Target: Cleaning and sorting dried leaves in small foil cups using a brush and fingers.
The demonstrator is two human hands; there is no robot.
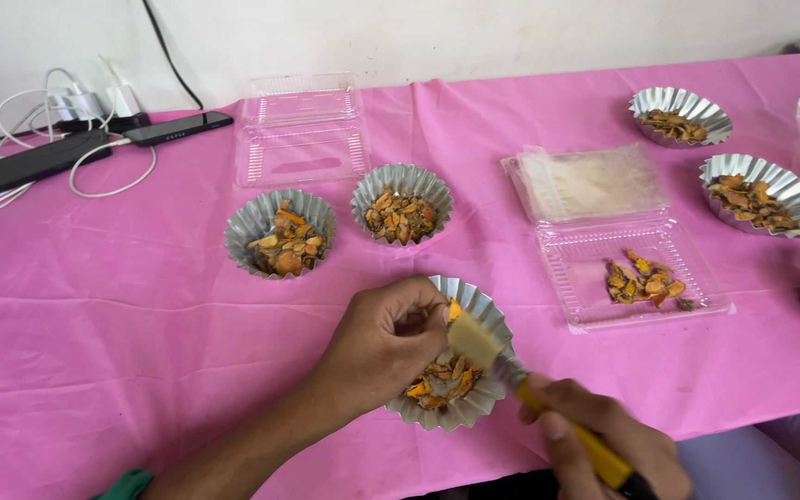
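Foil cup w/ orange dried pieces sits at near table edge on pink cloth. L hand curls closed on its rim, pinching a piece. R hand grips yellow-handled brush, bristles over cup. Two filled foil cups just behind.

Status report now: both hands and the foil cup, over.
Left hand grips foil cup rim. Right hand holds yellow-handled brush, bristles over orange pieces. Nothing in the way.

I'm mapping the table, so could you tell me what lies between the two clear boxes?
In the head view, only bare pink cloth lies between the empty clear box and the box with chips.
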